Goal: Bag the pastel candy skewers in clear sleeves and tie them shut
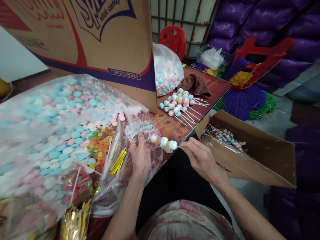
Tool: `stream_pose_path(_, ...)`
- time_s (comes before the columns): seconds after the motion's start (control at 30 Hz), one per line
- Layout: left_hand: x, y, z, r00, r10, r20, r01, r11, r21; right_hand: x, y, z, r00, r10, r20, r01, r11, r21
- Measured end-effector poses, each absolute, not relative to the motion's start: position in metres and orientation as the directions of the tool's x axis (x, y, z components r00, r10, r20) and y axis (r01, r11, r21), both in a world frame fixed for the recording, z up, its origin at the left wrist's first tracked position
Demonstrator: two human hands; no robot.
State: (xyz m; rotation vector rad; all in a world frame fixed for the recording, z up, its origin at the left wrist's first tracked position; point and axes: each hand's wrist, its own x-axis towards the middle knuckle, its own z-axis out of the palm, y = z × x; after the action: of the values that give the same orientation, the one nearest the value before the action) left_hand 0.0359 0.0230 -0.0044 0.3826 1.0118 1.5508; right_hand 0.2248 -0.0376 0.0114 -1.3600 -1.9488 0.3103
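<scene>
Between my hands is a marshmallow candy skewer (163,141) in white, pink, blue and yellow, held nearly level over the table's front edge. My right hand (202,156) is closed, pinching the white stick end. My left hand (141,155) is at the other tip, thumb raised and fingers bent around clear plastic; its exact grip is partly hidden. Just behind it lie clear wrappers (140,128). Gold twist ties (118,162) are left of that hand. Finished-looking skewers (178,103) lie in a pile farther back, sticks pointing right.
A large clear bag (62,133) of marshmallow pieces and ring candies (100,143) covers the left side. A tall carton (100,43) stands behind it. Another candy bag (167,71) and a brown cloth (196,85) are at the back. An open box (270,150) holding skewers is at right.
</scene>
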Motion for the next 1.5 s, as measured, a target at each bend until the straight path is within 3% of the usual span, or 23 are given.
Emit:
stream_pose_path(0.13,0.044,0.019,-0.003,-0.289,0.917,-0.273,-0.649,0.022,0.760,0.218,-0.043,0.008,-0.155,0.899,0.410,0.760,0.373,-0.533)
stream_pose_path(0.4,0.048,0.017,0.001,-0.262,0.917,-0.299,-0.672,0.050,0.739,0.219,-0.041,0.012,-0.149,0.971,0.189,0.539,0.240,-0.807)
stream_pose_path(0.7,0.057,0.014,-0.004,-0.324,0.890,-0.321,-0.697,0.005,0.718,0.211,-0.045,0.009,-0.085,0.996,0.028,0.430,0.062,-0.901)
stream_pose_path(0.93,0.061,0.011,-0.005,-0.180,0.931,-0.316,-0.664,0.122,0.738,0.203,-0.047,0.001,-0.135,0.958,0.251,0.677,0.274,-0.683)
stream_pose_path(1.1,0.060,0.009,-0.003,-0.125,0.940,-0.316,-0.688,0.148,0.711,0.199,-0.050,-0.007,-0.235,0.925,0.300,0.761,0.367,-0.535)
stream_pose_path(1.2,0.057,0.010,-0.003,-0.094,0.945,-0.312,-0.693,0.163,0.703,0.197,-0.053,-0.004,-0.178,0.957,0.230,0.648,0.290,-0.705)
stream_pose_path(1.3,0.057,0.011,-0.003,-0.097,0.944,-0.316,-0.704,0.159,0.692,0.193,-0.055,0.002,-0.107,0.993,0.057,0.419,0.097,-0.903)
stream_pose_path(1.5,0.060,0.011,-0.002,-0.033,0.958,-0.286,-0.721,0.175,0.671,0.185,-0.053,0.000,-0.072,0.977,-0.200,0.045,-0.197,-0.979)
